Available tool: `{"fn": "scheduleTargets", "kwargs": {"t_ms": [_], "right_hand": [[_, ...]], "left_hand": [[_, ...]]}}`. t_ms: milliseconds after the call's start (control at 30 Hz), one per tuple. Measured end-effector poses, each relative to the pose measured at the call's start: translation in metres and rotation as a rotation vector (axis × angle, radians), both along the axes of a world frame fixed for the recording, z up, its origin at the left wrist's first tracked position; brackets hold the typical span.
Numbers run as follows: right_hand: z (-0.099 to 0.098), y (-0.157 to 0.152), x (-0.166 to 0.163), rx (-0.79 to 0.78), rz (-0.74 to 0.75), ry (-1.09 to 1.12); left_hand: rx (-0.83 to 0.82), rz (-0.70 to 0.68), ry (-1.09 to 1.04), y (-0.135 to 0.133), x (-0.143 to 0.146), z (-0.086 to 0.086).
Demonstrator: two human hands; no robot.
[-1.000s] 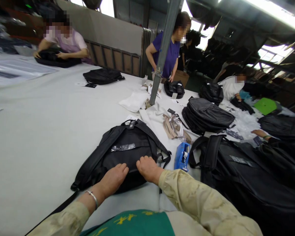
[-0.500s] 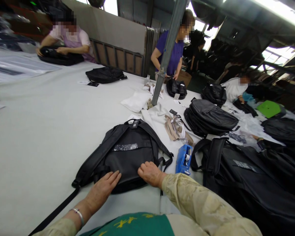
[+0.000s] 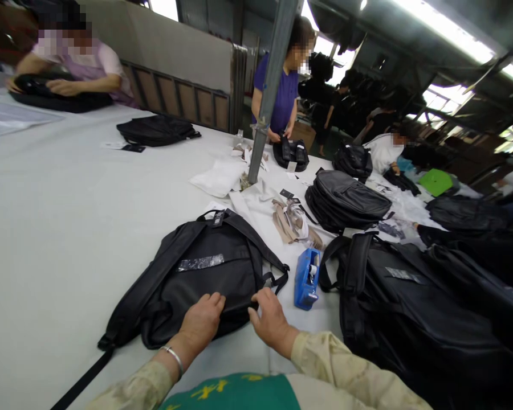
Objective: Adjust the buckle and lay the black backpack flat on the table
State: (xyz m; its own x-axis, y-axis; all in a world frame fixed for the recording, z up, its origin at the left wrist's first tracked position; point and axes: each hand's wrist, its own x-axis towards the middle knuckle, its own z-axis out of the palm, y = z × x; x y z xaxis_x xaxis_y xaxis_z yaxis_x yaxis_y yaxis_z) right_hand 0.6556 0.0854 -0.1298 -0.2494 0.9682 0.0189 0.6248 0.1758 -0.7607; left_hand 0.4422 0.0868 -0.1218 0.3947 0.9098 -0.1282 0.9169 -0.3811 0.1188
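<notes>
A black backpack (image 3: pixel 205 250) lies on the white table with its strap side up. A shiny strip of film (image 3: pixel 200 262) crosses its back panel, and a black tag (image 3: pixel 218 217) sits by its top handle. My left hand (image 3: pixel 203 320), with a bracelet at the wrist, has its fingers curled over the bag's near edge. At the lower right corner, my right hand (image 3: pixel 270 319) pinches the edge between thumb and fingers. A blue tape dispenser (image 3: pixel 306 282) stands just right of the bag.
More black backpacks (image 3: pixel 427 307) are piled at the right, with another stack (image 3: pixel 348 199) behind. Tan and white strips (image 3: pixel 294 221) lie near a metal post (image 3: pixel 267 97). Several other people work around the table (image 3: pixel 60 210), handling bags.
My left hand has moved right along the bag's near edge, its fingers now curled. My right hand has shifted to the corner, pinching it. The whole view has swung slightly right.
</notes>
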Motion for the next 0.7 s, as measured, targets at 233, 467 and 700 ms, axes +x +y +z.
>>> {"fn": "scheduleTargets", "kwargs": {"t_ms": [233,467,700], "right_hand": [[-0.016,0.033,-0.010,-0.958,-0.481,0.753],[-0.021,0.063,-0.036,-0.875,-0.599,0.594],[-0.022,0.064,-0.022,-0.499,-0.537,0.424]], "left_hand": [[0.065,-0.027,0.011,-0.005,-0.005,-0.009],[0.126,-0.035,0.059,-0.013,-0.011,-0.024],[0.141,-0.046,0.081,-0.019,-0.009,-0.037]]}}
